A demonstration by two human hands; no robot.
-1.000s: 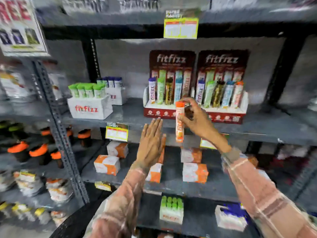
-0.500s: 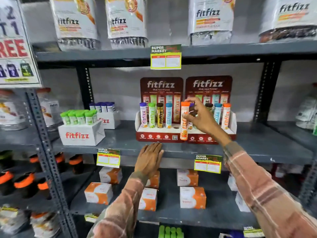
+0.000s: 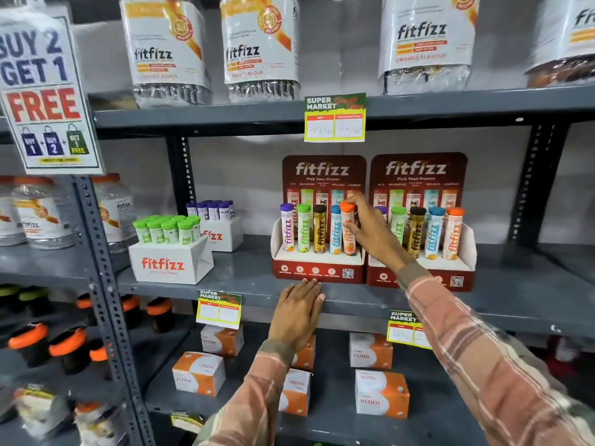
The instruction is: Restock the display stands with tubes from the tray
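Two red fitfizz display stands sit side by side on the middle shelf. The left stand holds several upright tubes. My right hand grips the orange-capped tube, which stands in the rightmost slot of the left stand. The right stand also holds several tubes; its purple one is mostly hidden behind my hand. My left hand lies flat, fingers together, on the shelf's front edge just below the left stand. No tray is in view.
A white fitfizz box of green-capped tubes and one of purple-capped tubes stand to the left. Large jars fill the top shelf. Orange and white cartons lie on the lower shelf. A steel upright flanks the left.
My right hand carried the orange tube up from below the shelf edge and set it into the left stand's rightmost slot. My left hand rose to rest on the shelf edge.
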